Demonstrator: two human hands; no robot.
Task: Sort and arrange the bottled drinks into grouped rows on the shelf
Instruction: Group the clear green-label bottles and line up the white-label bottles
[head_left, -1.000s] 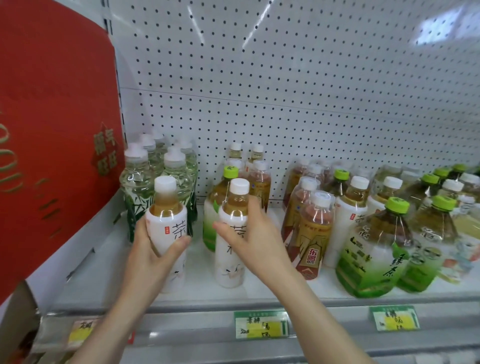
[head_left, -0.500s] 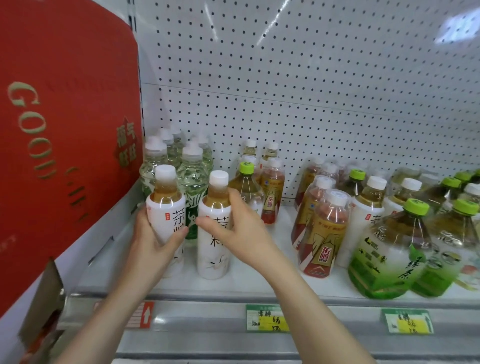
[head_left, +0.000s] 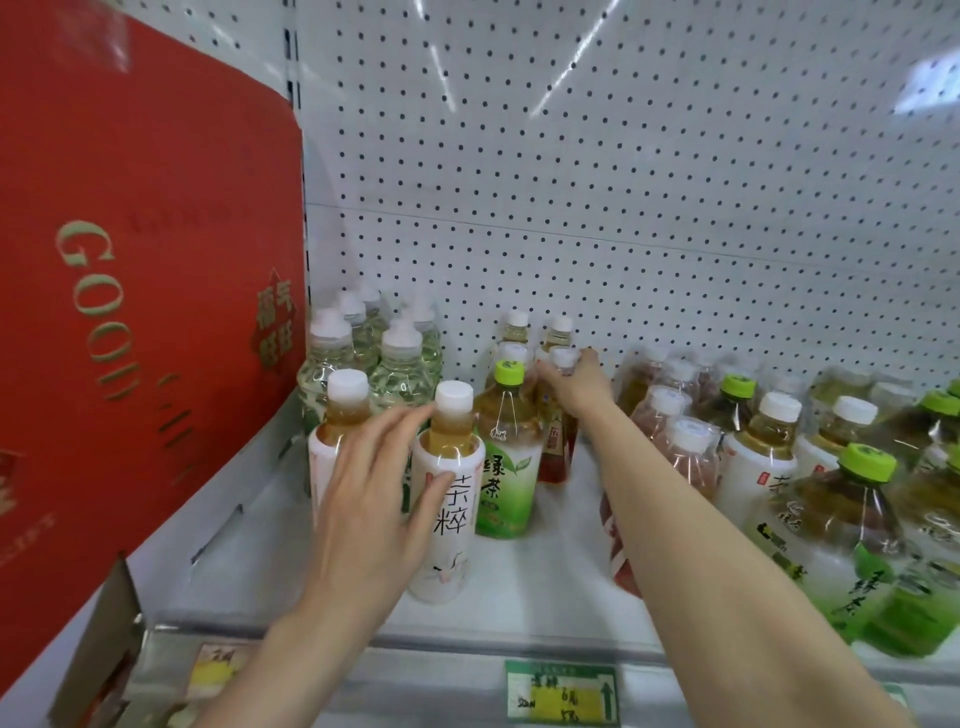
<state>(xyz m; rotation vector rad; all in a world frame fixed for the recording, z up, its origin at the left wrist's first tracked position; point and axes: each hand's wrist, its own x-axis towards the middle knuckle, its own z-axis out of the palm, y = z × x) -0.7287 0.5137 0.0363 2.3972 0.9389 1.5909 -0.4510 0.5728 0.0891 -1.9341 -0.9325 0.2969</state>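
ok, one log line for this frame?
left hand open, touching white-label bottles | right hand grips red-label bottle top, back row | sorting unfinished

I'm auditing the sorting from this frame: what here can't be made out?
Head view only:
Left white tea bottle label: covered by the left hand.
Red-labelled bottle: mostly behind the right forearm.
Right hand on a far white cap: too small to judge grip.
Price tag: blurred, cut by bottom edge.

On shelf (head_left: 550, 582) front, left bottle (head_left: 326, 457) beside right bottle (head_left: 448, 501) — third bottle (head_left: 508, 467) behind, perhaps touching.
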